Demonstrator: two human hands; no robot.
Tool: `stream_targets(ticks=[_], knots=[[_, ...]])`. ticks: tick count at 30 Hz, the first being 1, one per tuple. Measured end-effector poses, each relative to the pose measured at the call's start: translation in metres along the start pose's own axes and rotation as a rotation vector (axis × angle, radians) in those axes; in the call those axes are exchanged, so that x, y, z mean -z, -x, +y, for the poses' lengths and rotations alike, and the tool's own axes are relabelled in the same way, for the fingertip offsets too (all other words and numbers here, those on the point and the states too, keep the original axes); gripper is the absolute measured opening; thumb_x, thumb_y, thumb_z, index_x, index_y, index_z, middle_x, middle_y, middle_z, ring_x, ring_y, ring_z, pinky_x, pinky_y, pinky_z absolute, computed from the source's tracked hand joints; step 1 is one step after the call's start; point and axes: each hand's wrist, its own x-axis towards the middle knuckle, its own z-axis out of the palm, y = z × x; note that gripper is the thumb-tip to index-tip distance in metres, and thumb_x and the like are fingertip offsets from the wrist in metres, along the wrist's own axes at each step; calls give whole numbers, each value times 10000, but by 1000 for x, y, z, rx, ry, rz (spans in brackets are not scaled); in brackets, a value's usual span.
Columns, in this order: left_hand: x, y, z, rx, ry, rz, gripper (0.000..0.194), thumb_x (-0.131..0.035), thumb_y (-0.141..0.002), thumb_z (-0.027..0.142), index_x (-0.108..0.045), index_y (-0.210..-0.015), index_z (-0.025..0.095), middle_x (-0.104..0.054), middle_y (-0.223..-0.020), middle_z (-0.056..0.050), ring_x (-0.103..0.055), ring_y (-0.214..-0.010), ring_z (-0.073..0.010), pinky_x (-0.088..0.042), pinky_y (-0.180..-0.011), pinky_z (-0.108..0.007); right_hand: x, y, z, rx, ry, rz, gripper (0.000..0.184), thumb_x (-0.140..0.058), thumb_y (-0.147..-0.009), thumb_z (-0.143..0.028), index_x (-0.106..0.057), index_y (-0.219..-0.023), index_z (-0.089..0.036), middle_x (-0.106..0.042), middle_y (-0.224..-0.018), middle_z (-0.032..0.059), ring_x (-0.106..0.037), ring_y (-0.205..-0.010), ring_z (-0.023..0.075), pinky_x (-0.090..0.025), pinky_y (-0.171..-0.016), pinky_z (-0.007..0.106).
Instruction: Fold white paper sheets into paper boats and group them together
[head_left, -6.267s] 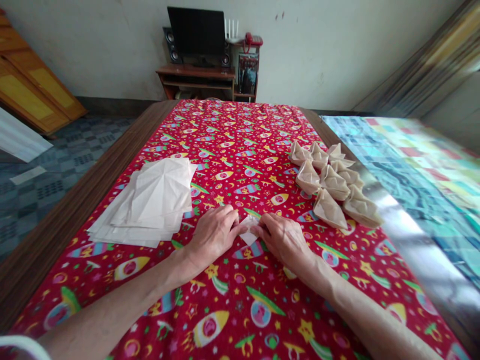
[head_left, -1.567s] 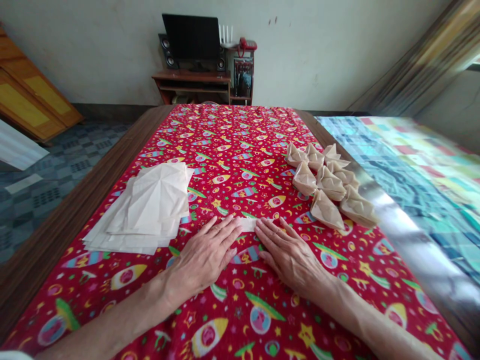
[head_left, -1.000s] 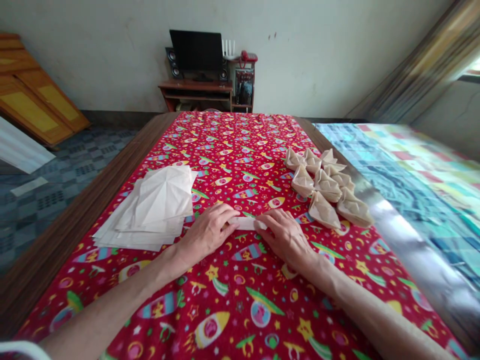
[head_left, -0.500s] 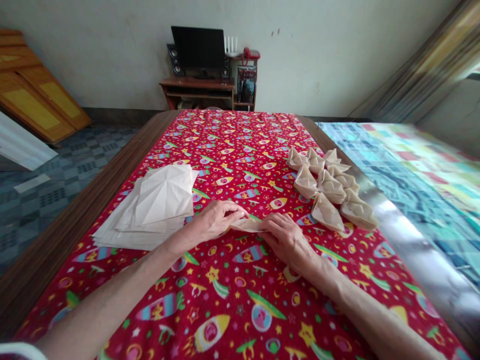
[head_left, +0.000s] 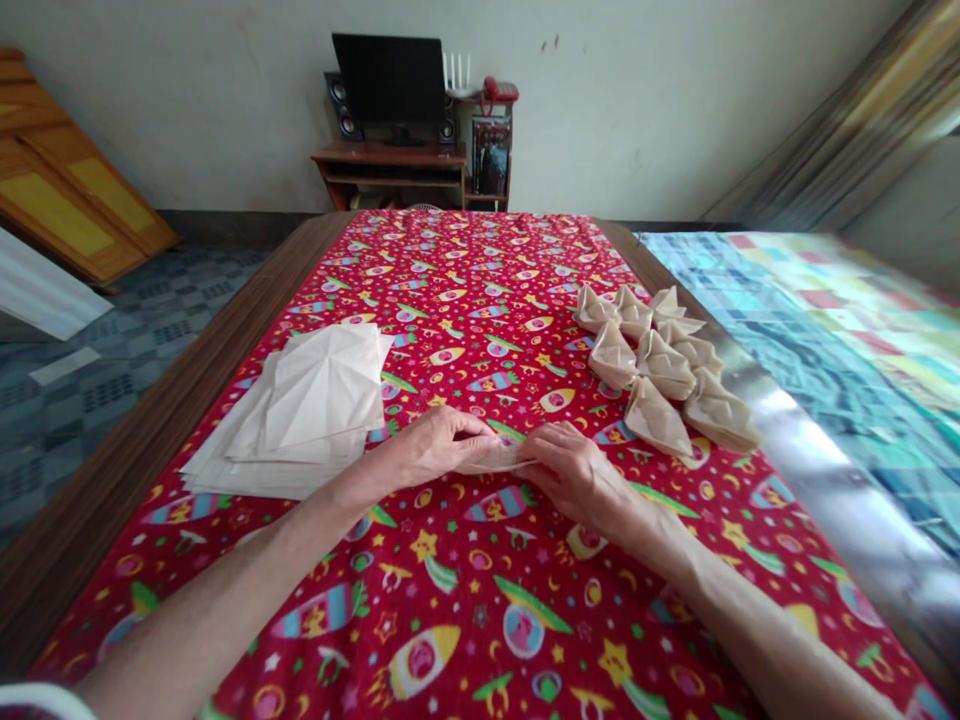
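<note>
Between my two hands lies a narrow piece of folded paper [head_left: 495, 460], cream-coloured, just above or on the red cloth. My left hand [head_left: 442, 440] pinches its left end with thumb and fingers. At the right end, my right hand [head_left: 566, 462] has its fingers closed on the paper; its thumb is mostly hidden. A stack of creased paper sheets [head_left: 324, 390] sits left of my left hand, the top sheet showing star-like fold lines. Beyond my right hand stand several folded paper boat shapes [head_left: 664, 365] in a close group.
The table carries a red cloth [head_left: 487, 560] printed with rockets and stars, with brown wooden edges [head_left: 255, 310]. A bed with a blue sheet [head_left: 795, 340] adjoins on the right. At the far wall, a desk [head_left: 397, 155] bears a monitor [head_left: 388, 88] and speakers.
Both hands keep hold of the folded paper and have shifted only slightly. The paper strip shows a somewhat different angle. The whole view has tilted a little; the stack and folded shapes stay put.
</note>
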Motion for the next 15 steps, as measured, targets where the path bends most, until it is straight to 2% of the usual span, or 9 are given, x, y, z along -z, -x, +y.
stream_targets(ticks=[3,7,12,15], knots=[[-2,0,0,22,7,-18,270,-551,-838,353,-737,-846,158,-715,-762,0,-637,-728,-153,-444,-645,-203,0,0,0,-3,-12,-1,162,-459,-939,-253,-567,-841,-182,-607,-790,43,-530,-739,157,-392,-683,272],[-6,0,1,50,21,17,210,-587,-804,305,-745,-858,178,-731,-781,1,-651,-723,-151,-448,-625,-196,1,0,-2,-7,2,-4,162,-455,-940,-242,-568,-847,-173,-607,-792,47,-529,-739,156,-390,-679,271],[-10,2,9,48,-47,87,142,-600,-772,230,-726,-752,168,-714,-702,10,-633,-637,-121,-416,-566,-178,-3,1,-4,10,33,2,180,-438,-946,-241,-559,-827,-180,-602,-765,43,-522,-712,155,-390,-671,275],[-11,3,14,0,-114,152,129,-606,-761,204,-694,-684,150,-686,-665,7,-608,-602,-106,-395,-559,-178,-7,2,-4,22,-11,67,104,-464,-931,-219,-542,-869,-187,-612,-764,34,-538,-698,152,-399,-666,273]])
